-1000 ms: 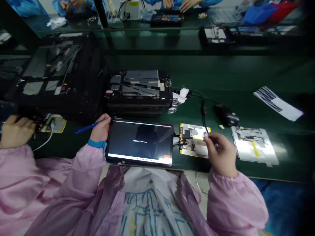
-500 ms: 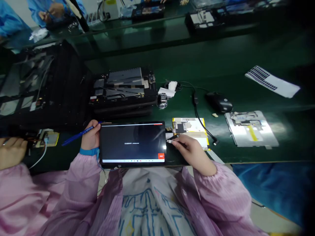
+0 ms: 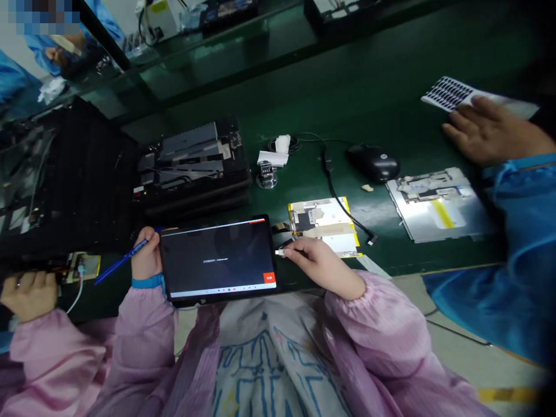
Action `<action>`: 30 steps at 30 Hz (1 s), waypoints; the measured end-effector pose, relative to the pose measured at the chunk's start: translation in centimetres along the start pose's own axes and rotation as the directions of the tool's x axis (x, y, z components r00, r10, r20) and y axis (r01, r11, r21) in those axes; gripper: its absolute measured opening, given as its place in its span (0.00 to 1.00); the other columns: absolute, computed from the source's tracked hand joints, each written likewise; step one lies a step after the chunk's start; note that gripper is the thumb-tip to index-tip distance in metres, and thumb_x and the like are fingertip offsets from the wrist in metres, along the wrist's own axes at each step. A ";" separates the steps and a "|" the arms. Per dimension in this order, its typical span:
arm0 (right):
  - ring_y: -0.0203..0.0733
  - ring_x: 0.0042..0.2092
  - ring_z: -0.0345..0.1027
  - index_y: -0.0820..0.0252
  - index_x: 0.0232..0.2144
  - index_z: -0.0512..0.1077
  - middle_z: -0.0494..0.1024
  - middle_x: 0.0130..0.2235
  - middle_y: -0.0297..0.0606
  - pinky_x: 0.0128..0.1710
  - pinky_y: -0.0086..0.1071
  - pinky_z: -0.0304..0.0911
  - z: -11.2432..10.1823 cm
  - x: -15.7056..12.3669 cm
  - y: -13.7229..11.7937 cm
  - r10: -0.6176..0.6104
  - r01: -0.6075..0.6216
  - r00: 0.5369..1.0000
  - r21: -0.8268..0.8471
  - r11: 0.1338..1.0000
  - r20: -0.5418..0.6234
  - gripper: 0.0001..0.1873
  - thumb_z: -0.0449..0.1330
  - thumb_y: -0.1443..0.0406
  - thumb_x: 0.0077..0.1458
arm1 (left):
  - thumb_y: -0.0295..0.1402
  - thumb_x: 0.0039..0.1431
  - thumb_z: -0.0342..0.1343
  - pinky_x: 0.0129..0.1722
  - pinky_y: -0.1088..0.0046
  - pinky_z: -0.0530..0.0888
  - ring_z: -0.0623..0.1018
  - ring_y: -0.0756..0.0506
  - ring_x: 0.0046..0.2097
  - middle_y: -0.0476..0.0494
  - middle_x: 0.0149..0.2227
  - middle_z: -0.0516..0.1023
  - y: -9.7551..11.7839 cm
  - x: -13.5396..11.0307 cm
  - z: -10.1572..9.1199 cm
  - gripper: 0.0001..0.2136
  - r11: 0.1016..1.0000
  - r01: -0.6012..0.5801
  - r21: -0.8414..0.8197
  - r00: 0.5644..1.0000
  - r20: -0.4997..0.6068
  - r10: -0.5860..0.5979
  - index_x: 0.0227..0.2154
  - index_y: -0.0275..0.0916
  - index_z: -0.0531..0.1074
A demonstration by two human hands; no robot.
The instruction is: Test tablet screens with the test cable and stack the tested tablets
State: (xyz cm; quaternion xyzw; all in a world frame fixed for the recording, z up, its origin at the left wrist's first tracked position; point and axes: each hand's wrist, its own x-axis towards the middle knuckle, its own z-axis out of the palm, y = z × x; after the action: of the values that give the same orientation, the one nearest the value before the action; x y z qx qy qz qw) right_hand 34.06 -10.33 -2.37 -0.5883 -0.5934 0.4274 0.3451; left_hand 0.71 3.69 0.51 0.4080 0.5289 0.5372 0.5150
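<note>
A black tablet (image 3: 219, 260) with a lit screen and a red button lies at the table's near edge. My left hand (image 3: 145, 258) grips its left edge and also holds a blue pen (image 3: 117, 264) between the fingers. My right hand (image 3: 315, 263) is closed in a pinch on a small white cable plug (image 3: 280, 252), held against the tablet's right edge. Just beyond that hand lies a yellow-edged circuit board (image 3: 324, 223), with a black cable (image 3: 336, 194) running across it.
A stack of opened black devices (image 3: 193, 168) stands behind the tablet. A black mouse (image 3: 373, 162) and a silver back plate (image 3: 438, 204) lie to the right. A person in blue rests a hand (image 3: 489, 127) on a label sheet (image 3: 447, 92). Another pink-sleeved hand (image 3: 26, 292) works at far left.
My right hand left the circuit board and brought the plug to the tablet's right edge. The view tilted, and a person in blue came in at the right.
</note>
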 end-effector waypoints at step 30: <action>0.40 0.28 0.68 0.58 0.23 0.69 0.75 0.25 0.37 0.29 0.32 0.59 1.9 -0.8 -1.0 0.072 -0.078 0.994 -0.076 0.994 -0.081 0.13 0.52 0.62 0.58 | 0.29 0.38 0.64 0.30 0.69 0.72 0.75 0.45 0.29 0.52 0.22 0.72 0.2 -0.6 0.4 0.18 1.000 0.013 0.006 0.999 0.053 -0.014 0.23 0.41 0.57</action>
State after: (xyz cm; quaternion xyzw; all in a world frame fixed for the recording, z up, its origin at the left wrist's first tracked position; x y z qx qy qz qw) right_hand 31.91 -11.23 -2.11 -0.6397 -0.5735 0.3929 0.3280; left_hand 1.11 3.21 0.77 0.4198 0.5192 0.5214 0.5313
